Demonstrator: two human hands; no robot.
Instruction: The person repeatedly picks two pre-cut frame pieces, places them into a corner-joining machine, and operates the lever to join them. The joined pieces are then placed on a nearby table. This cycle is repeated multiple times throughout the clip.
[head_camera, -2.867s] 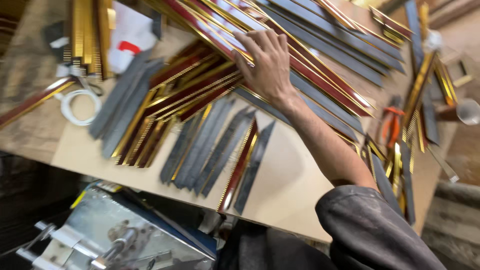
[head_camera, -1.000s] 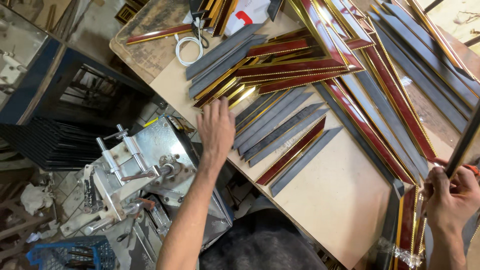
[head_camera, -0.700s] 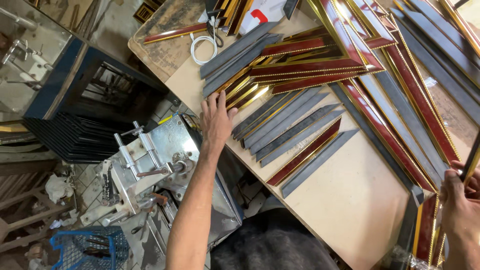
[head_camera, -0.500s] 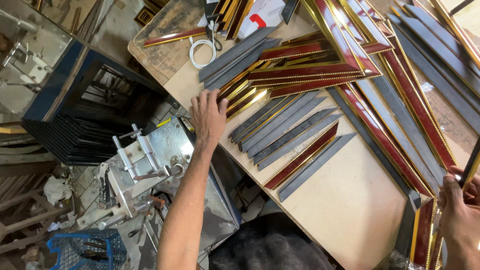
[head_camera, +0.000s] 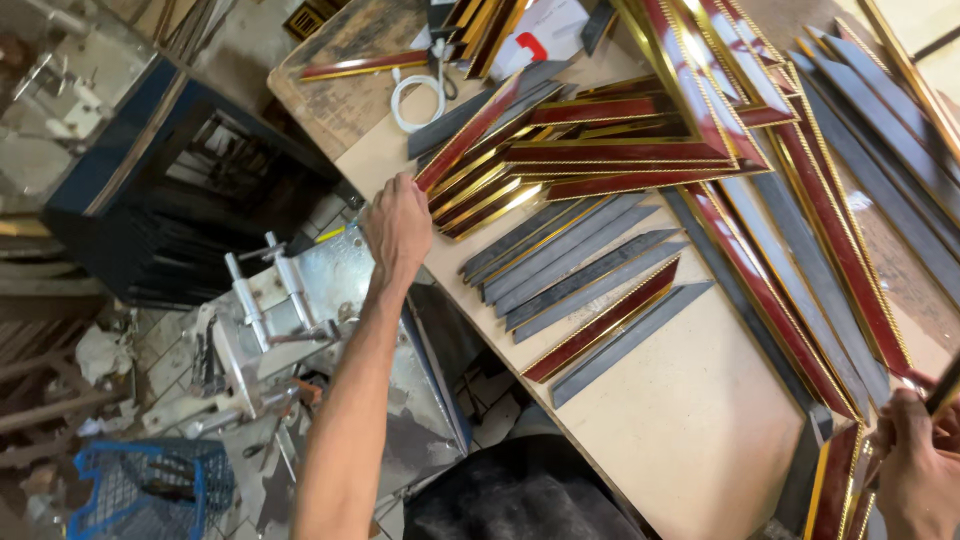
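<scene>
Red-and-gold moulding strips (head_camera: 480, 185) fan over the surface's (head_camera: 690, 430) left edge, where the left hand (head_camera: 397, 225) closes fingers on their near ends, seemingly squaring them; right hand (head_camera: 915, 465) at the right edge grips one dark strip (head_camera: 945, 385) upright

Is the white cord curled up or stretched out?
Curled up: the white cord lies in a loop on the table.

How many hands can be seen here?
2. The left hand touches the ends of the red-and-gold mouldings at the table edge; the right hand, bottom right, grips a dark strip.
</scene>
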